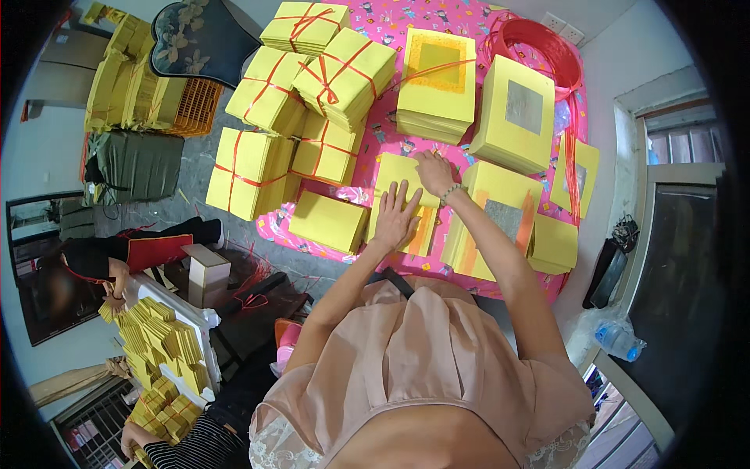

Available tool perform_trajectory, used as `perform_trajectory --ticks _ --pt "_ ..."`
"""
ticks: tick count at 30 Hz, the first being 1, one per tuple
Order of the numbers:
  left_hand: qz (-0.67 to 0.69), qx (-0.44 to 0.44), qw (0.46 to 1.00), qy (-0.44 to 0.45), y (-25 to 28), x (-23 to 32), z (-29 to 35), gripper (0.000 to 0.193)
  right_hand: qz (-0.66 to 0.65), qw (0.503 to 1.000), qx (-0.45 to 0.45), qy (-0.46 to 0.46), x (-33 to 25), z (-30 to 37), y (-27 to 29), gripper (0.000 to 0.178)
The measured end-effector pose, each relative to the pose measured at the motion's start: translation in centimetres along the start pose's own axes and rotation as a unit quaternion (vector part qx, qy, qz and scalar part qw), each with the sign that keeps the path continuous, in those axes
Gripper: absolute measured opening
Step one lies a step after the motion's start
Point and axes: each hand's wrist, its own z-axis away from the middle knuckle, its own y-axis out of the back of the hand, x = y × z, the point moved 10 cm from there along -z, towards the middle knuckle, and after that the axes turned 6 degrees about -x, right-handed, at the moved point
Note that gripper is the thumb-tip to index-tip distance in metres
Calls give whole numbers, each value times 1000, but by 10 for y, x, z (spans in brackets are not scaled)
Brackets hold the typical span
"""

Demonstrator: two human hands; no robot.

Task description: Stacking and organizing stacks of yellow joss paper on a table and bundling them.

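My left hand (396, 219) lies flat with spread fingers on yellow paper sheets (396, 169) on the pink patterned tablecloth. Orange stripes (423, 233) show on the lower right part of this paper. Just beyond it, my right hand (437, 172), with a beaded bracelet at the wrist, rests its outstretched fingers near the paper's far right edge. Close by on the right stands a yellow paper stack (480, 181) with a silver square and an orange smear. To the left of my hands sits a plain yellow stack (328, 221).
Bundles tied with red ribbon (269, 86) fill the table's left side. Tall stacks with a gold square (436, 109) and a silver square (500, 144) stand behind, near a red basin (574, 59). Two people work at a white table (205, 344) on the left.
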Motion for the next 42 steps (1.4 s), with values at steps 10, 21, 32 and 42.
perform_trajectory --ticks 10,21,32,42 --pt "14 -11 1000 5 -10 -2 1 68 2 1000 -15 -12 3 -3 -5 31" --pt "35 -34 999 18 -27 -11 4 67 77 988 -132 -4 -26 52 -13 36" --pt "24 -49 998 25 -31 -12 -1 81 31 970 -241 -16 -15 58 -53 20" --pt "-20 -20 996 84 -19 -31 14 99 15 981 -181 -68 3 53 -60 29"
